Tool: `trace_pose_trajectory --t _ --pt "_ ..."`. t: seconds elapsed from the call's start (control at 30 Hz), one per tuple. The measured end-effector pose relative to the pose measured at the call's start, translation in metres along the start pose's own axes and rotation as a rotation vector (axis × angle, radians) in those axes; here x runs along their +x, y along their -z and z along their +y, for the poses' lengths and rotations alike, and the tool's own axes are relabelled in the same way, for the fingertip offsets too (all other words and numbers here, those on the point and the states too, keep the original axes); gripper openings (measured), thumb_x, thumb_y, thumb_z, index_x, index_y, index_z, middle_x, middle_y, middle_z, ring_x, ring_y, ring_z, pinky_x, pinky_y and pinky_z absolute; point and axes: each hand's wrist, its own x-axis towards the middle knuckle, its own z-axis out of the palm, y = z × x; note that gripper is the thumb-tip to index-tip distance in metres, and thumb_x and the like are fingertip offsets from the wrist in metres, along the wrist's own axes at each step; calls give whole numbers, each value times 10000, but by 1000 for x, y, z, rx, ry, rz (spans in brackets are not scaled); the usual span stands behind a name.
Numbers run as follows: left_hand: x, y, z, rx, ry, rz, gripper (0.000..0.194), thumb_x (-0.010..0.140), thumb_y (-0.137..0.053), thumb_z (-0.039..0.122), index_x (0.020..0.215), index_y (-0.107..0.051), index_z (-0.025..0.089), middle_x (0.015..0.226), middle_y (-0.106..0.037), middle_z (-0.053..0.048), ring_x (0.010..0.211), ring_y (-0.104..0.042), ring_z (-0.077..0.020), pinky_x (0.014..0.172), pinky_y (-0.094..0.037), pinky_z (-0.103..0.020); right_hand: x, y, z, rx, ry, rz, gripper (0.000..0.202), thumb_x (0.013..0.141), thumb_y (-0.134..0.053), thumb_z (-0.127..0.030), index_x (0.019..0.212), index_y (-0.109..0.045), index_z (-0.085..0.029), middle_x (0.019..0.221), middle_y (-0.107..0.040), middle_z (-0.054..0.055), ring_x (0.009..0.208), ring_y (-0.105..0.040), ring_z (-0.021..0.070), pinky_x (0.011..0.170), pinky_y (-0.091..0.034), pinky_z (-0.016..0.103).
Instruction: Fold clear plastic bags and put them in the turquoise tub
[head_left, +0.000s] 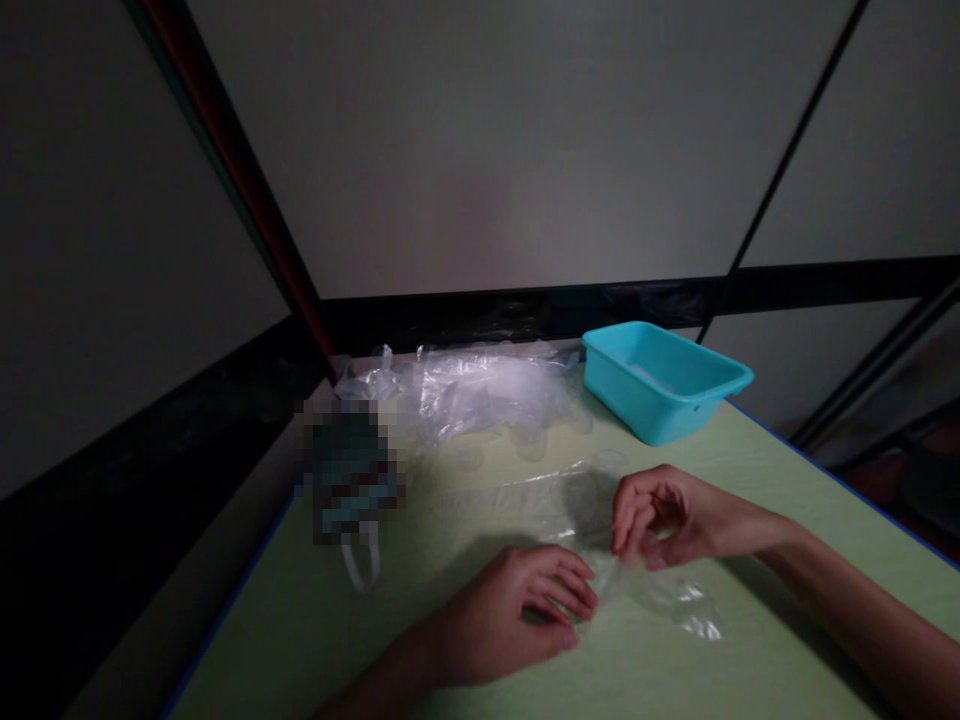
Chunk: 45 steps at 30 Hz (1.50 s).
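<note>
A thin clear plastic glove (551,500) lies spread over the tabletop in front of me, its outline faint and partly hidden by my hands. My right hand (660,520) is above its right side, fingers curled down and thumb bent in, with the film pinched at the fingertips. From below that hand, a loose crumpled part of the film stretches to the right. My left hand (525,615) rests palm inward near the glove's lower edge. Its fingers are loosely bent, with a gap to the thumb, and no held thing shows there.
A pile of clear plastic gloves (495,390) lies along the table's back edge. A turquoise plastic basin (667,385) stands at the back right. At the left is a blurred dark package (352,470) with a white loop. Panelled walls close off the back of the green table (300,640).
</note>
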Motion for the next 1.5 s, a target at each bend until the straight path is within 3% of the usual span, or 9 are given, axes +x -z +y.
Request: trace_pose_trajectory --t 0.17,0.33,0.73,0.83,0.97,1.1,1.2,1.27,1.5 --pt "0 -1 2 -11 4 4 417 626 -586 22 1015 -502 148 948 -599 -48 874 -586 -161 752 -448 -288 7 -3 7 23 -19 92 269 599 -745 -165 777 -551 -113 658 -649 -4 560 -619 83 524 -478 173" --pt "0 -1 1 -29 -21 9 513 624 -580 17 1088 -442 186 943 -556 -29 863 -591 -162 743 -444 -288 10 -2 9 -64 -71 163 253 668 -704 -244 794 -521 -123 550 -578 -51 402 -559 58 337 -353 110" --pt "3 2 -1 -50 -57 81 498 655 -551 12 1088 -405 209 1089 -514 -64 884 -589 -157 677 -450 -248 13 3 20 -162 -63 228 273 700 -663 -283 858 -490 -143 576 -558 -49 370 -499 50 350 -382 149" --pt "3 2 2 21 -69 141 407 709 -510 42 1076 -418 190 1039 -556 -76 940 -579 -177 682 -464 -256 12 4 20 -210 -54 233 268 712 -644 -303 862 -486 -147 560 -515 -66 377 -468 48 358 -378 158" --pt "-2 1 7 334 -270 275 381 691 -482 8 1035 -499 171 1100 -542 -75 1046 -513 -171 849 -438 -295 11 2 14 -336 0 293 223 742 -607 -308 844 -495 -144 571 -473 -64 423 -432 53 387 -357 170" --pt "-10 -2 18 751 -329 103 477 713 -562 91 1174 -475 170 1312 -427 -64 1203 -381 -183 1016 -299 -310 11 -7 5 -661 118 441 114 819 -514 -263 838 -529 -151 749 -544 15 618 -504 111 528 -424 226" --pt "-14 -5 25 971 -339 -95 554 783 -567 273 1284 -369 144 1402 -298 -75 1291 -230 -192 1071 -172 -342 12 -12 3 -833 223 417 153 843 -482 -251 959 -526 -161 983 -552 77 869 -534 172 758 -460 316" --pt "-14 -6 28 1057 -347 -185 585 822 -512 385 1314 -320 133 1418 -253 -82 1315 -151 -183 1081 -98 -352 11 -13 5 -930 270 364 262 849 -481 -281 1085 -496 -169 1159 -489 106 1066 -465 207 908 -398 367" --pt "-12 -5 25 1151 -313 -280 638 844 -425 477 1360 -211 171 1439 -176 -61 1323 -93 -176 1079 -33 -343 11 -7 15 -1162 241 297 518 850 -459 -408 1304 -338 -190 1370 -314 117 1260 -260 248 1027 -256 448"
